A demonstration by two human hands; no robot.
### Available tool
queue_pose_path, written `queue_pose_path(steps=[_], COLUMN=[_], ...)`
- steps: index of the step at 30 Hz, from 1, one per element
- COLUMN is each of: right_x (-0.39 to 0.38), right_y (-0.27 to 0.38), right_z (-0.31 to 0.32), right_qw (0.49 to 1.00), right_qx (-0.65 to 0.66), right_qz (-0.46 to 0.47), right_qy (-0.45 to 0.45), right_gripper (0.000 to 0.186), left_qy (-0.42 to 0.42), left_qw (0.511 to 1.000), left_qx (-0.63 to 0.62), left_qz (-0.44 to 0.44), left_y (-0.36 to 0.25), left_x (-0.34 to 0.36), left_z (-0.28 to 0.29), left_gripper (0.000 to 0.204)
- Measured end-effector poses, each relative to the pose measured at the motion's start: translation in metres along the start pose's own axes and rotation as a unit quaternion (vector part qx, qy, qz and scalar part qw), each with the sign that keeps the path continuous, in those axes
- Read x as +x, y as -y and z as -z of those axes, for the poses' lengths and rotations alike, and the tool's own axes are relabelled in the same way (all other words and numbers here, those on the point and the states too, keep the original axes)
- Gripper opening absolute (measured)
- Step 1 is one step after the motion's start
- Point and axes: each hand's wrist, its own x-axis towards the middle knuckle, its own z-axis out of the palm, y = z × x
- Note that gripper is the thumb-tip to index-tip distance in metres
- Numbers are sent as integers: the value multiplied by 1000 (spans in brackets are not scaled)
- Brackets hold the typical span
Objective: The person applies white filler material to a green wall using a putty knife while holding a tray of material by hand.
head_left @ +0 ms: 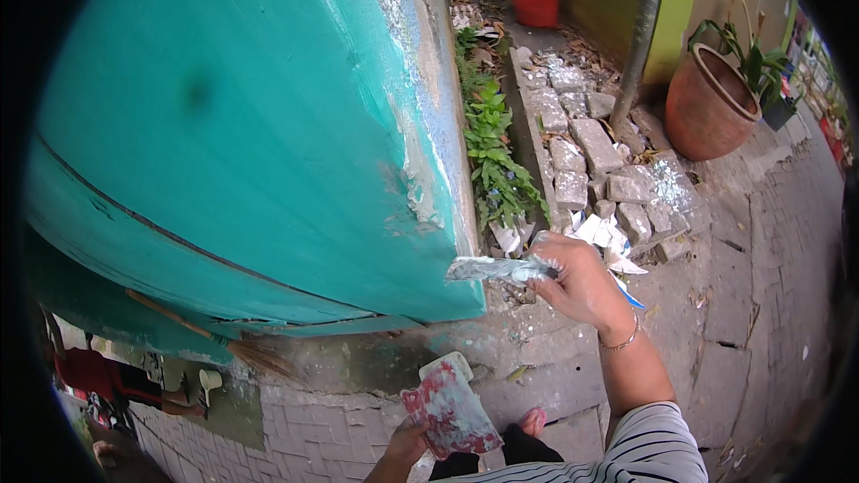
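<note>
In my right hand point(580, 284) is a putty knife point(488, 269), its flat blade smeared with pale putty. The blade reaches left to the lower corner of a teal wall point(268, 152); whether it touches the surface, I cannot tell. Rough grey-white patches point(419, 179) run along the wall's edge above it. Low near my body, my left hand point(407, 445) grips a red flat board point(450, 413) streaked with whitish putty. A second pale piece shows behind the board's upper edge.
Beyond the corner, green plants point(492, 139) line a narrow bed beside stacked paving blocks point(595, 148). A clay pot point(713, 107), a thin trunk point(642, 36) and a red bucket point(534, 2) stand farther off. A broom point(259, 358) leans at left, near another person point(94, 376).
</note>
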Motion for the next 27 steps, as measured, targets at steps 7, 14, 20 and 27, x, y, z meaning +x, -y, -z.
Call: queue_pose_path(steps=[7,14,20,27], right_x=[30,65,47,44], right_y=[16,57,77,10], right_z=[-23,33,58,23], right_qw=[951,920,939,907], right_qx=[-180,-151,7,418], right_qz=[143,198,159,54], right_qy=[-207,-302,-305,-20], right_gripper=[27,27,14,12], left_qy=[-1,-2,-10,-30], left_qw=[1000,999,999,999], left_qx=[17,37,28,33], left_qz=[-14,-16,-27,-30], left_y=[-10,-12,-9,-12], left_x=[-1,-8,-9,-11], left_z=[-16,-5,-4,-10], left_gripper=[48,47,48,46])
